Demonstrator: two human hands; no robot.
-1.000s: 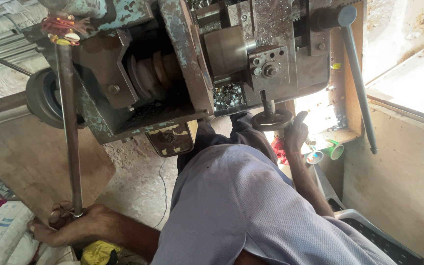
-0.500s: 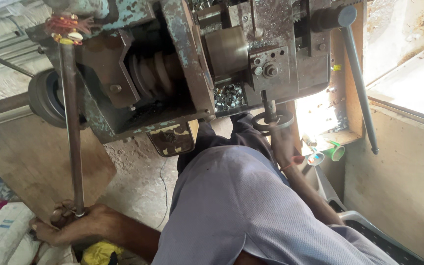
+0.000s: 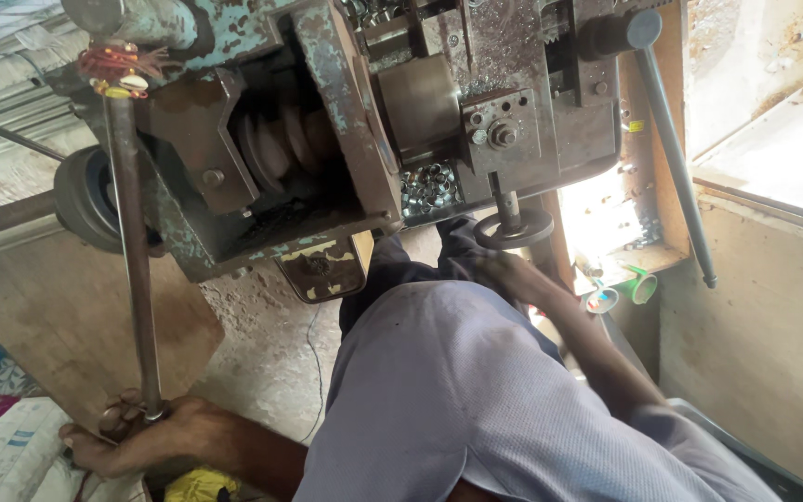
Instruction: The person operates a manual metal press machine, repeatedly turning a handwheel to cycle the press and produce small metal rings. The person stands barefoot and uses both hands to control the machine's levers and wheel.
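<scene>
Two hands work at the old green-painted metal machine (image 3: pixel 327 121), one at each end. The left hand (image 3: pixel 146 437) is closed around the lower end of the long grey steel lever rod (image 3: pixel 132 270), which runs up to the machine's top left corner beside a dark belt pulley (image 3: pixel 85 200). The right hand (image 3: pixel 504 274) now lies just below the small dark round handwheel (image 3: pixel 513 228) under the machine's front; a second ago its fingers were up on the wheel's rim, so it has let go and dropped slightly. Whether this hand is open or curled cannot be told. Small shiny metal parts (image 3: pixel 429 186) lie heaped just left of the handwheel's shaft. The left hand has stayed clamped.
</scene>
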